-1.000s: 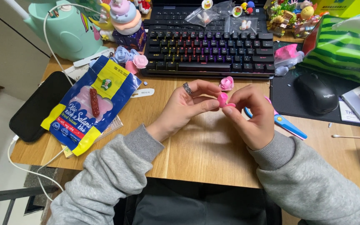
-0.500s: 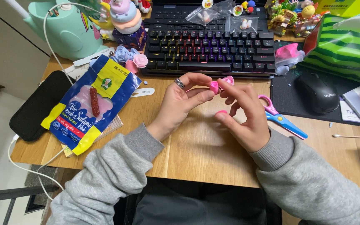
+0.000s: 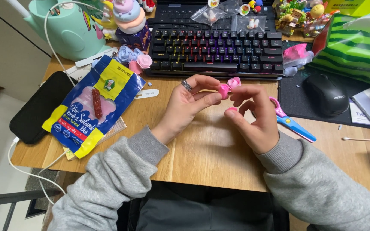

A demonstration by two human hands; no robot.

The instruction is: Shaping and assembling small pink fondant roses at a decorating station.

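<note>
A snack bag point(image 3: 91, 105) lay at the bench's point(image 3: 202, 149) left. I pinched one pink piece point(image 3: 223, 90) in my left hand point(image 3: 188, 102) above mid-bench; my right hand point(image 3: 253, 117) pinched its mate point(image 3: 234, 82), touching. Best, I judged, to align the rims squarely and press gently. Scissors point(image 3: 291, 120) lay just right.
</note>
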